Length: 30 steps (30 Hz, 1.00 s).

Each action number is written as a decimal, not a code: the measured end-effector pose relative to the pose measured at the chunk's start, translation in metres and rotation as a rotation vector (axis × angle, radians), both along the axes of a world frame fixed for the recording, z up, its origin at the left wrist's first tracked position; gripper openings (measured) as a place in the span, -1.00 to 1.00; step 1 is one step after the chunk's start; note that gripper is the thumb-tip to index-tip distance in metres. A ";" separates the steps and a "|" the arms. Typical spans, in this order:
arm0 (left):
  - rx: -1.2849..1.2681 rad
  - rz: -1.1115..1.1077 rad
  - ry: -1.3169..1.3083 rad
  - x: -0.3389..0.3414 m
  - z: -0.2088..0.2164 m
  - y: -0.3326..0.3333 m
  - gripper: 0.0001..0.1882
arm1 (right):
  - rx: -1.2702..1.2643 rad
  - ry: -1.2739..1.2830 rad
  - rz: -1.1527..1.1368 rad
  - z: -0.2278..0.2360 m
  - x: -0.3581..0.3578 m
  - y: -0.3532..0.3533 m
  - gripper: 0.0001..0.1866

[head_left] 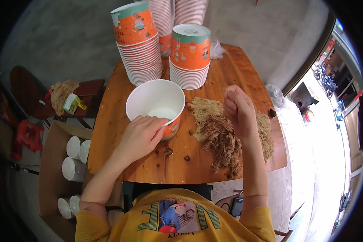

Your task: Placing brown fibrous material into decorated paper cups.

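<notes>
A white-lined paper tub [143, 97] with an orange outside stands with its mouth up on the wooden table [157, 169]. My left hand [143, 137] is closed over its near rim, the fingers reaching inside. To the right lies a pile of tan, crinkly strands [213, 137], like bunched yarn. My right hand [240, 109] is raised over this pile with its fingers curled tightly together. Whatever they pinch, if anything, is too small or hidden to name. The tub's inside looks white, its floor partly hidden by my left hand.
Behind the tub rise a tall leaning stack of orange and white tubs [139, 56] and a shorter upside-down stack [189, 60]. Clear plastic [218, 48] lies behind them. A cardboard box [52, 169] with several white containers stands low at left, near a red stool [30, 135].
</notes>
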<state>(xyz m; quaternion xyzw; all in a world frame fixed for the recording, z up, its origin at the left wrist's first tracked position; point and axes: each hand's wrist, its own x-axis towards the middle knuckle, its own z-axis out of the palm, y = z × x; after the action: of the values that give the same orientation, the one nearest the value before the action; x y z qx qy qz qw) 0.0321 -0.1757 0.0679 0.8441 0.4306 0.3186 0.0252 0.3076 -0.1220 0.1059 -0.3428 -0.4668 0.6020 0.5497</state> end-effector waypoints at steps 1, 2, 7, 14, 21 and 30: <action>-0.005 0.009 0.004 0.001 -0.002 0.001 -0.83 | -0.023 0.129 0.052 0.010 -0.011 -0.008 -0.88; -0.022 0.010 0.010 0.002 -0.005 0.002 -0.83 | 0.022 0.050 0.081 0.023 -0.024 -0.018 -0.88; -0.018 0.014 -0.004 0.004 -0.005 0.002 -0.80 | 0.270 -0.078 0.307 0.055 -0.074 -0.057 -0.87; -0.179 -0.044 -0.100 0.006 0.002 -0.003 -0.63 | 0.052 -0.025 0.353 -0.008 -0.079 -0.054 -0.85; -0.304 -0.188 -0.482 0.003 0.009 -0.025 -0.66 | -0.047 -0.045 0.208 -0.038 -0.080 -0.059 -0.86; -0.189 -0.017 -0.355 0.004 0.002 -0.040 -0.88 | 0.054 -0.065 0.241 -0.033 -0.080 -0.067 -0.87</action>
<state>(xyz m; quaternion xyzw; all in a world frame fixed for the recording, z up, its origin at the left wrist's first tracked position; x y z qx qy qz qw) 0.0364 -0.2159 0.0702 0.7721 0.4399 0.4206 0.1825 0.2272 -0.1894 0.0725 -0.2886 -0.5382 0.6394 0.4671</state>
